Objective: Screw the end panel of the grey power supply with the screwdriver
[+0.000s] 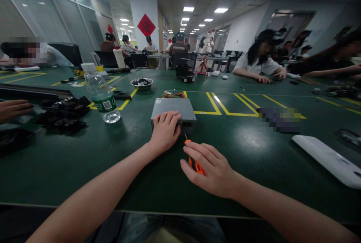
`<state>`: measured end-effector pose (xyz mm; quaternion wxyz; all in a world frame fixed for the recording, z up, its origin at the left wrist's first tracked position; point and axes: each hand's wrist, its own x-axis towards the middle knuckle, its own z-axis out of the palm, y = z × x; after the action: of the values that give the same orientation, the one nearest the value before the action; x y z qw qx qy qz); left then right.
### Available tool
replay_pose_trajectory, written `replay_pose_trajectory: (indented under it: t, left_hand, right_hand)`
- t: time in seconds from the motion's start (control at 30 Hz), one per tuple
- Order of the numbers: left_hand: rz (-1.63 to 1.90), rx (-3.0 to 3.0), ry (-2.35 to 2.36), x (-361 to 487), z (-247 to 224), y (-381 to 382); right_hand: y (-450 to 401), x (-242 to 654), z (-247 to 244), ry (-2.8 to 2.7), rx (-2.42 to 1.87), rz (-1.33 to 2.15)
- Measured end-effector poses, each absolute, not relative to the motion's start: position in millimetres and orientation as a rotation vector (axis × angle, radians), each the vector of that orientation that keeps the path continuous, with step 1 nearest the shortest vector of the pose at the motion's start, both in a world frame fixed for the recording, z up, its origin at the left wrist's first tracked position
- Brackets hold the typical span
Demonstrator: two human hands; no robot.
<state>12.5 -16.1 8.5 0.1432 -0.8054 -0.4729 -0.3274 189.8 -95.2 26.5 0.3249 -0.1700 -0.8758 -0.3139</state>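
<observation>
A grey metal computer power supply [175, 108] lies on the green table in front of me, its bundle of coloured wires [173, 94] at the far side. My left hand [166, 130] grips its near left part, fingers over the top and thumb down the front face. In my right hand [210, 164] is an orange and black screwdriver [196, 164], held between thumb and fingers. Its thin shaft points up towards the front face of the power supply, near the socket. Whether the tip touches a screw is too small to tell.
A water bottle [105, 102] stands left of the power supply, with a metal bowl [141, 84] behind it. Black parts [63, 117] lie at the left, near another person's hand [14, 110]. A white long object [327, 160] and a blurred item [279, 119] lie right.
</observation>
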Motion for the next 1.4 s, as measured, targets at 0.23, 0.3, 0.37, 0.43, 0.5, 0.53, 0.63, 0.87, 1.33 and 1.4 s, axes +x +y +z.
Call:
replay_pose_trajectory:
  t: [0.23, 0.3, 0.37, 0.43, 0.5, 0.53, 0.63, 0.87, 1.33, 1.4]
  left_hand:
    - [-0.956, -2.322, -1.371, 12.3, 8.2, -15.5]
    - [-0.958, -2.32, -1.375, 12.4, 8.3, -15.6]
    - [-0.956, -2.322, -1.374, 12.4, 8.3, -15.6]
    - [-0.956, -2.318, -1.374, 12.5, 8.2, -15.4]
    - [-0.955, -2.312, -1.378, 12.4, 8.0, -15.1]
    - [-0.954, -2.312, -1.378, 12.3, 7.9, -14.9]
    - [-0.951, -2.319, -1.374, 12.1, 7.8, -14.5]
    - [-0.958, -2.316, -1.372, 12.7, 8.3, -14.7]
    - [-0.962, -2.301, -1.376, 13.3, 7.8, -14.9]
    - [-0.959, -2.301, -1.377, 13.5, 8.2, -15.3]
  right_hand:
    - [-95.7, 191.5, 22.7, -2.163, -0.618, -0.951]
    - [-94.7, 193.6, 24.2, -2.158, -0.623, -0.945]
    - [-94.1, 195.0, 26.2, -2.208, -0.57, -0.918]
    - [-94.2, 195.1, 27.1, -2.242, -0.53, -0.877]
    - [-95.1, 194.3, 26.3, -2.259, -0.526, -0.843]
    - [-95.7, 193.9, 25.4, -2.263, -0.529, -0.843]
    - [-97.1, 194.1, 23.4, -2.244, -0.563, -0.895]
    - [-93.4, 200.8, 27.9, -2.207, -0.618, -0.886]
    - [-98.0, 198.1, 34.4, -2.181, -0.646, -0.922]
    - [-96.7, 199.8, 35.2, -2.171, -0.677, -0.911]
